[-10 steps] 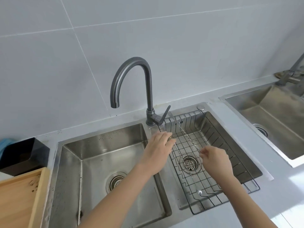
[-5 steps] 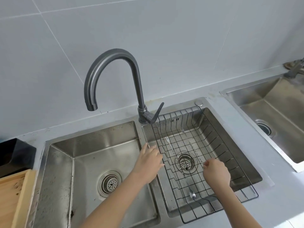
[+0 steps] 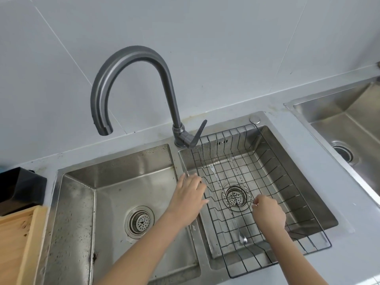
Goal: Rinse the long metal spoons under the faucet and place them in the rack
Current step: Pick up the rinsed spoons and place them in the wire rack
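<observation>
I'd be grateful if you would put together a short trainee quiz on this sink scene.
1. True or false: the faucet spout hangs over the left basin.
2. The wire rack sits in: A) the left basin, B) the right basin, C) the counter.
3. Fill in: one long utensil lying in the rack has tines, so it is a ____.

Key: 1 true; 2 B; 3 fork.
</observation>
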